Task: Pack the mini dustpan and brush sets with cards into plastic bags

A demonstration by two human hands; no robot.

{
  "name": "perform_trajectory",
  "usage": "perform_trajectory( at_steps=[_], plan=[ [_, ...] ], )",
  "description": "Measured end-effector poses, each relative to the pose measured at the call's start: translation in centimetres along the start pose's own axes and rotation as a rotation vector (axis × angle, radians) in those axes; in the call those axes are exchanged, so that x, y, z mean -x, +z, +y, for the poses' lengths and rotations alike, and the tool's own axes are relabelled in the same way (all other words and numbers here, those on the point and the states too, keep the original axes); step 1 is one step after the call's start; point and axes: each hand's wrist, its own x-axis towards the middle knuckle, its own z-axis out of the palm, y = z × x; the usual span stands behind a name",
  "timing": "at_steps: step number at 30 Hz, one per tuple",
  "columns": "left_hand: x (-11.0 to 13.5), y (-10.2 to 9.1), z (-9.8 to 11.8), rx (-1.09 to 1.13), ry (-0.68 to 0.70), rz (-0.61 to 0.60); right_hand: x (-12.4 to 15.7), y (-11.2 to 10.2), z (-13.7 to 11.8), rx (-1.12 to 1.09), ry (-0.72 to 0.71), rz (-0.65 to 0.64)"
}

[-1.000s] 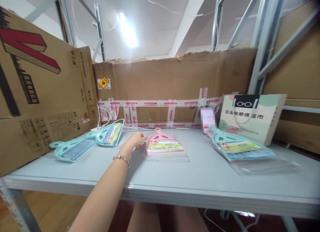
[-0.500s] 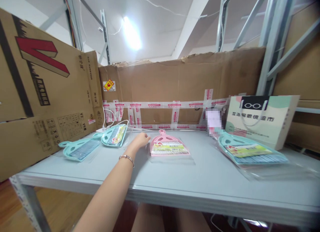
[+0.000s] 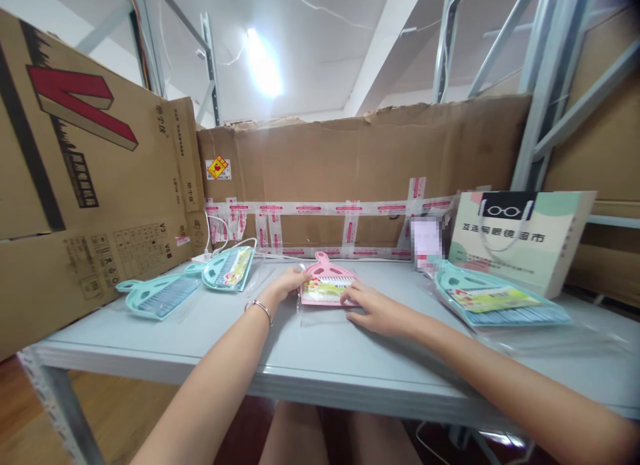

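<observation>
A large printed box point(image 3: 75, 205) stands along the table's left edge, closed, so its contents are hidden. A taped sheet of cardboard point(image 3: 360, 151) walls off the back. The grey table point(image 3: 350, 365) carries everything else.

At the right rear a paper bag point(image 3: 520, 238) with a spectacles print stands upright with cord handles. What is in it cannot be told. Just in front of it lies a big teal dustpan point(image 3: 495, 298) with a brush and a label card inside. All of this is sealed in clear film that spreads loosely over the table toward the near right.

At the left, two smaller pans lie flat near the box. The near teal dustpan point(image 3: 157, 295) holds a brush, and the far teal dustpan point(image 3: 227, 268) holds a brush and a colourful card. Each seems wrapped in clear film.

The pink dustpan point(image 3: 327, 278) lies at mid-table toward the back, with its handle pointing at the cardboard. It has a brush and a label card in it and sits inside its own clear bag point(image 3: 320, 316).

The left hand point(image 3: 287, 283), with a bracelet point(image 3: 260, 308) at the wrist, has its fingers curled onto the pack's left edge, gripping it. The right hand point(image 3: 373, 308) lies palm down at the pack's near right corner. Its fingers are stretched out and loose, with the tips touching the label.
</observation>
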Motion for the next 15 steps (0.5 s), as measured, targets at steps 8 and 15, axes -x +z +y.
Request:
perform_trajectory(
  at_steps=[8, 15],
  plan=[
    [0.4, 1.5, 1.1, 0.337, 0.131, 0.161, -4.2, 0.4, 2.5, -0.967, 0.428, 0.320],
    [0.9, 1.0, 1.9, 0.346, 0.163, 0.117, -6.5, 0.8, 1.8, -1.366, 0.541, 0.526]
  ],
)
